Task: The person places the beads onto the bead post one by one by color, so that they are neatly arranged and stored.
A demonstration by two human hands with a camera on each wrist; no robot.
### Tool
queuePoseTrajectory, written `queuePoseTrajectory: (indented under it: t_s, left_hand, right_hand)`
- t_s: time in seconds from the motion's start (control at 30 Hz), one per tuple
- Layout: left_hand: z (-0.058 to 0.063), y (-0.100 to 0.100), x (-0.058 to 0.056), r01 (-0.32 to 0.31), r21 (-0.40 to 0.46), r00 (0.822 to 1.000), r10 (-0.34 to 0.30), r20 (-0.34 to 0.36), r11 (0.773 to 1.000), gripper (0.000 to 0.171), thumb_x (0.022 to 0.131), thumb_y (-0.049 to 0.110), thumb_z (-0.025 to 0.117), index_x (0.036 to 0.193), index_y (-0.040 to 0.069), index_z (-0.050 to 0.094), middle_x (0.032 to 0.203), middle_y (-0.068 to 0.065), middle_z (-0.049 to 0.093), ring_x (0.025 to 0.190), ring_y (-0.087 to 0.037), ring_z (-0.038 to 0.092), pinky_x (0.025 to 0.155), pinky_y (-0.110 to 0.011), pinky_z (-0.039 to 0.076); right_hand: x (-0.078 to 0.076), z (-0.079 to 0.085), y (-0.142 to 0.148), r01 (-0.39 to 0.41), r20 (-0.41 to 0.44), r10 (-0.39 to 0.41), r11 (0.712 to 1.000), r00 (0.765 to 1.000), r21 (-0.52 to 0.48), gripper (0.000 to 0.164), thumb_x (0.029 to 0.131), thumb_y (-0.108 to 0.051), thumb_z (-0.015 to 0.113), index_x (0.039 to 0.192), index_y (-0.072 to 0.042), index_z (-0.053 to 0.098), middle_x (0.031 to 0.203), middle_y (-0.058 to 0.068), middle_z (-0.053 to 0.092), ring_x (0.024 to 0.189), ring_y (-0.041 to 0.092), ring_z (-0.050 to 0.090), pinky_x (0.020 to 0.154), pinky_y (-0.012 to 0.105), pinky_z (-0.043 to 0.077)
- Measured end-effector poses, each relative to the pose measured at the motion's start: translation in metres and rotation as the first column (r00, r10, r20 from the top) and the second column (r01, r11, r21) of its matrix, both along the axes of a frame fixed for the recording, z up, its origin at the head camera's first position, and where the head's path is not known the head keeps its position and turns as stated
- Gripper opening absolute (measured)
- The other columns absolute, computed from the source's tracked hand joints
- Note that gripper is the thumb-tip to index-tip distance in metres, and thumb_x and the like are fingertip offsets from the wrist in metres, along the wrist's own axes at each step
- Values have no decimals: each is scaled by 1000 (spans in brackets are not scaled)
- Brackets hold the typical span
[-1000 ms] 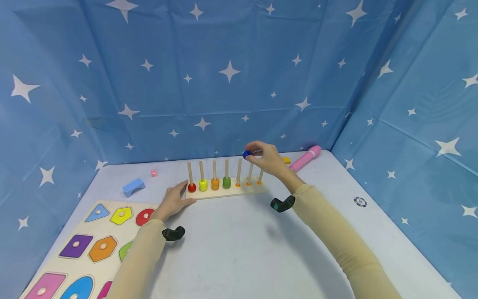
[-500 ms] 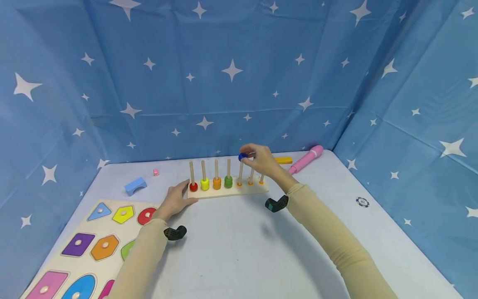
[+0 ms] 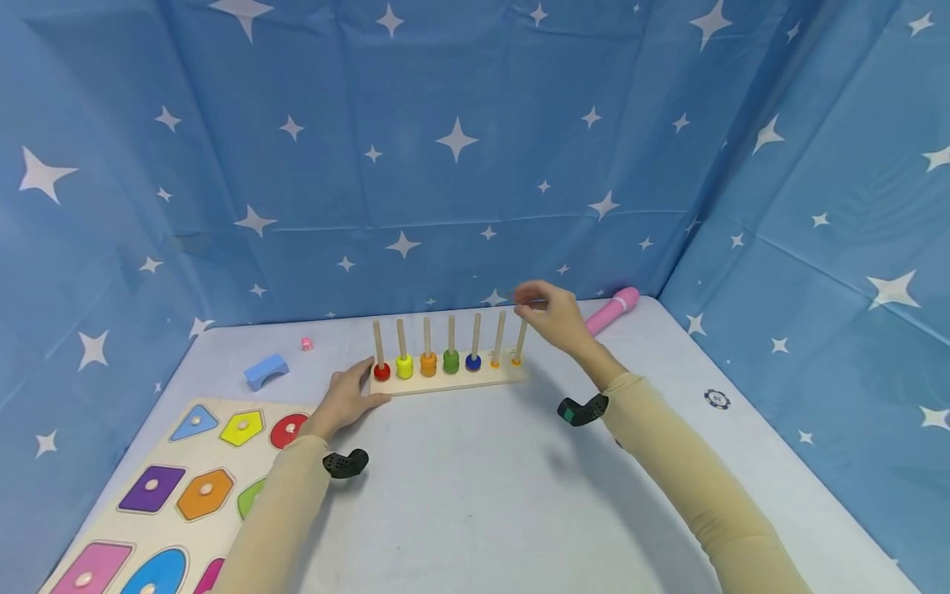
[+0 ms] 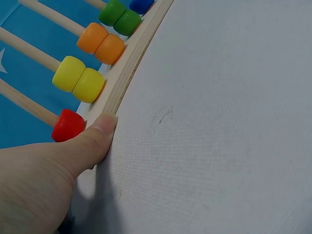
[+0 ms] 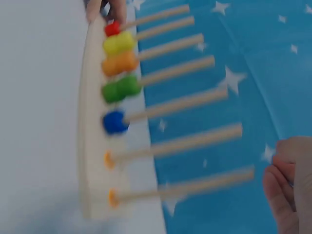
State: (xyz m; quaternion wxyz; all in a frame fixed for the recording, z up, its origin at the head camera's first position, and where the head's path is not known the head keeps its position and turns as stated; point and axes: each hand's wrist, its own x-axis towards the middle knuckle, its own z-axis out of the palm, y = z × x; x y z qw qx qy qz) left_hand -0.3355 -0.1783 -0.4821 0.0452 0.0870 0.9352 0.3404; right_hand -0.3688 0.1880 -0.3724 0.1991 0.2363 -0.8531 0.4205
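A wooden peg board [image 3: 445, 383] with a row of upright pegs stands toward the back of the table. From left, its pegs carry a red bead [image 4: 68, 125], two yellow beads [image 4: 88, 85], two orange ones, two green ones and a blue bead [image 5: 115, 122]. The two rightmost pegs hold only small orange rings [image 5: 114, 198] at their feet. My left hand [image 3: 346, 402] grips the board's left end, thumb along the front edge; its other fingers are mostly hidden. Above the right end, beside the peg tops, my right hand [image 3: 551, 315] has loosely bent fingers with nothing between them.
A shape puzzle board [image 3: 178, 450] lies at left under the left forearm. Behind it are a blue arch block [image 3: 265, 372] and a small pink piece [image 3: 307, 344]. A pink microphone-shaped toy [image 3: 613, 310] and a poker chip [image 3: 717, 399] lie at right.
My right hand brought the blue bead to the fifth peg and let it go; the bead now sits at the peg's foot. That hand has moved right, while the left stays on the board.
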Motion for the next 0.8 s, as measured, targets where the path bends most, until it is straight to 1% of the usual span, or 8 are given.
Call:
queuePoseTrajectory:
  t_s: [0.13, 0.3, 0.47, 0.6, 0.7, 0.8]
  left_hand:
    - [0, 0, -1, -1, 0, 1000, 1, 5, 1000, 85, 84, 32, 72, 148, 1, 25, 150, -21, 28, 131, -41, 25, 108, -55, 24]
    - [1, -1, -1, 2, -10, 1000, -2, 8, 1000, 86, 84, 33, 72, 149, 2, 24, 150, -21, 28, 131, -40, 26, 108, -54, 24]
    - [2, -2, 0, -2, -7, 1000, 2, 6, 1000, 85, 85, 31, 71, 149, 1, 24, 150, -21, 28, 130, -41, 26, 108, -54, 25]
    - [2, -1, 0, -4, -13, 1000, 5, 14, 1000, 85, 85, 32, 71, 149, 1, 23, 150, -21, 28, 129, -41, 27, 107, -55, 25]
    - [1, 0, 1, -11, -16, 1000, 11, 17, 1000, 85, 85, 33, 71, 149, 2, 23, 150, -21, 28, 129, -40, 27, 107, -55, 25]
    - [0, 0, 0, -11, -12, 1000, 11, 18, 1000, 85, 85, 32, 71, 149, 2, 23, 150, -21, 28, 130, -40, 26, 107, -55, 25]
  right_hand:
    - [8, -10, 35, 93, 26, -92, 995, 995, -36, 24, 88, -5, 65, 111, 1, 62, 103, 11, 66, 96, 23, 63, 84, 32, 52]
    - [23, -26, 75, 177, 104, -177, 984, 979, 1, 24, 89, -9, 64, 112, 0, 62, 104, 12, 66, 97, 23, 62, 85, 32, 52]
    - [35, -43, 103, 211, 171, -219, 975, 961, 63, 25, 90, -11, 64, 112, 0, 61, 105, 13, 66, 97, 26, 62, 85, 38, 52]
    - [47, -62, 122, 227, 224, -251, 965, 942, 129, 27, 89, -12, 66, 112, 1, 61, 103, 14, 66, 94, 26, 63, 83, 40, 53]
    - [57, -74, 133, 231, 240, -269, 957, 933, 176, 30, 87, -12, 68, 111, 3, 60, 102, 15, 66, 91, 27, 63, 81, 41, 54]
    - [65, -83, 138, 234, 241, -282, 949, 929, 210, 32, 85, -14, 70, 110, 3, 61, 101, 16, 66, 90, 29, 64, 79, 43, 54]
